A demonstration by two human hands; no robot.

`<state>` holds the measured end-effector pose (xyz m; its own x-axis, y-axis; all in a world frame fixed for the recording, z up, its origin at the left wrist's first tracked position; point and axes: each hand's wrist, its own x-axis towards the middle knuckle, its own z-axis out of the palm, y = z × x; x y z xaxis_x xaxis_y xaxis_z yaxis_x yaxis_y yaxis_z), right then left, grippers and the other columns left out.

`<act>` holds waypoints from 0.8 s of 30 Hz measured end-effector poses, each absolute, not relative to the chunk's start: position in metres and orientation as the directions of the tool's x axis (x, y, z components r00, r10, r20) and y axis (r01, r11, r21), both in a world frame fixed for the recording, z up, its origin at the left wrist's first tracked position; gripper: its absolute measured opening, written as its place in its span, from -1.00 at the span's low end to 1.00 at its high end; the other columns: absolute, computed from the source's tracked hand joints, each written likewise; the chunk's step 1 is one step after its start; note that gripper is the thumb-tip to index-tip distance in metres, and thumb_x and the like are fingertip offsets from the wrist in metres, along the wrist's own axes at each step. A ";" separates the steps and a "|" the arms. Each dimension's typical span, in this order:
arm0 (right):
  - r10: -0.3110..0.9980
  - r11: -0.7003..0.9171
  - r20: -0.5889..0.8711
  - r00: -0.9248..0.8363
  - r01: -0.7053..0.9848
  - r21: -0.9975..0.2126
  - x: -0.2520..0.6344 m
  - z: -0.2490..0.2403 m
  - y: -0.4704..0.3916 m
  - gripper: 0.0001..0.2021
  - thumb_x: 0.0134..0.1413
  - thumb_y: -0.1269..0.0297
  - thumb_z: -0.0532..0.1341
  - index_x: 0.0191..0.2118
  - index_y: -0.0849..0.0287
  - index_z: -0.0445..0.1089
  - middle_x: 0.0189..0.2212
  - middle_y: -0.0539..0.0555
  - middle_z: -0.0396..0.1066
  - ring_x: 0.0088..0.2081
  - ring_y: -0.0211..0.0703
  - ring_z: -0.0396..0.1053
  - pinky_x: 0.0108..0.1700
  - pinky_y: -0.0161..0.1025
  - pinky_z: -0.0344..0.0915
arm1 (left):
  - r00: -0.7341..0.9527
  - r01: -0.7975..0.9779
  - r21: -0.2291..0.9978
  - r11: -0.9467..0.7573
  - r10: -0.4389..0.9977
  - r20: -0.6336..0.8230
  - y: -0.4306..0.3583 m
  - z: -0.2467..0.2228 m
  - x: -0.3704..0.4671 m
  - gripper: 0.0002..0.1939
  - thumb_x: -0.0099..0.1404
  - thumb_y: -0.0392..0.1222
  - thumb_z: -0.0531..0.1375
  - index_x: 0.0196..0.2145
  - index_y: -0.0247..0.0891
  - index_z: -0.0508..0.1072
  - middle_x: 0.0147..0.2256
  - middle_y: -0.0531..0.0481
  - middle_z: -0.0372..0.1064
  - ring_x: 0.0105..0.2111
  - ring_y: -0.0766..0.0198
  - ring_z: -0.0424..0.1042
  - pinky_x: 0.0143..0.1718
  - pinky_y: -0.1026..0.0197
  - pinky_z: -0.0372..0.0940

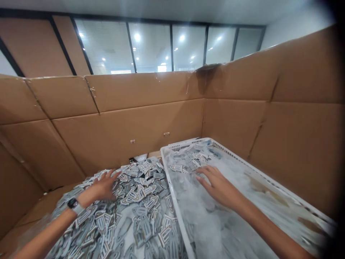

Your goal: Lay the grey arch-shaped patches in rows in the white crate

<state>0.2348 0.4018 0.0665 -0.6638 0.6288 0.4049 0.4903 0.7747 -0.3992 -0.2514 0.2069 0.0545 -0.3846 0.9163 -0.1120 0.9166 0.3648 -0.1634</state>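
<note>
A large pile of small grey and white flat pieces (pixel 140 223) fills the left part of the view. Over its upper left side is my left hand (pixel 104 186), fingers spread, with a watch on the wrist; nothing shows in its grasp. To the right, a white plastic tray (pixel 176 203) with a perforated rim holds cloudy, translucent plastic sheeting (pixel 199 212) and more of the pieces. My right hand (pixel 215 183) is over the tray, thumb and fingers apart, near a few pieces (pixel 179 168) at its far left part. I cannot tell whether its fingertips touch the plastic.
High cardboard walls (pixel 151 118) surround the pile and tray, meeting in a corner behind the tray. Brown patches show through the plastic at the tray's right. Beyond the walls are dark-framed windows (pixel 151 46) with reflected lights.
</note>
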 end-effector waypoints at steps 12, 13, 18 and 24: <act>0.703 0.701 0.380 -0.602 0.495 -0.514 0.230 0.057 0.399 -0.63 0.47 -0.07 0.03 0.01 0.00 0.48 0.00 0.15 0.50 0.11 0.14 0.44 0.21 0.18 0.38 | -0.357 0.807 -0.467 0.362 0.928 0.103 0.219 -0.012 -0.215 0.15 0.16 -0.51 0.23 0.58 -0.01 -0.14 0.57 -0.30 -0.25 0.47 -0.59 -0.06 0.21 -0.62 0.18; 0.710 0.692 0.369 -0.600 0.498 -0.522 0.230 0.057 0.399 -0.62 0.47 -0.08 0.03 0.01 -0.01 0.49 0.00 0.15 0.50 0.11 0.14 0.45 0.21 0.17 0.39 | -0.338 0.813 -0.467 0.348 0.935 0.108 0.220 -0.013 -0.218 0.13 0.18 -0.49 0.24 0.58 0.00 -0.14 0.58 -0.29 -0.26 0.48 -0.58 -0.09 0.22 -0.59 0.19; 0.728 0.668 0.334 -0.599 0.509 -0.543 0.229 0.061 0.397 -0.60 0.47 -0.10 0.02 0.02 -0.01 0.49 -0.02 0.15 0.50 0.07 0.14 0.47 0.18 0.15 0.41 | -0.290 0.819 -0.474 0.325 0.946 0.148 0.227 -0.018 -0.227 0.09 0.25 -0.52 0.15 0.57 0.10 -0.18 0.58 -0.21 -0.20 0.51 -0.46 -0.15 0.25 -0.50 0.23; 0.711 0.684 0.357 -0.606 0.474 -0.555 0.230 0.064 0.397 -0.65 0.46 -0.06 0.04 -0.01 -0.03 0.48 -0.02 0.17 0.51 0.03 0.15 0.48 0.13 0.14 0.44 | -0.324 0.874 -0.350 0.338 0.941 0.099 0.238 -0.012 -0.228 0.09 0.19 -0.54 0.10 0.58 0.02 -0.11 0.51 -0.37 -0.03 0.41 -0.47 0.06 0.06 -0.33 0.44</act>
<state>0.2303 0.3971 0.0643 -0.6063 0.7106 0.3571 0.4744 0.6835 -0.5547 -0.2277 0.2380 -0.0116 -0.3241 0.9408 0.0990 0.8737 0.3378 -0.3500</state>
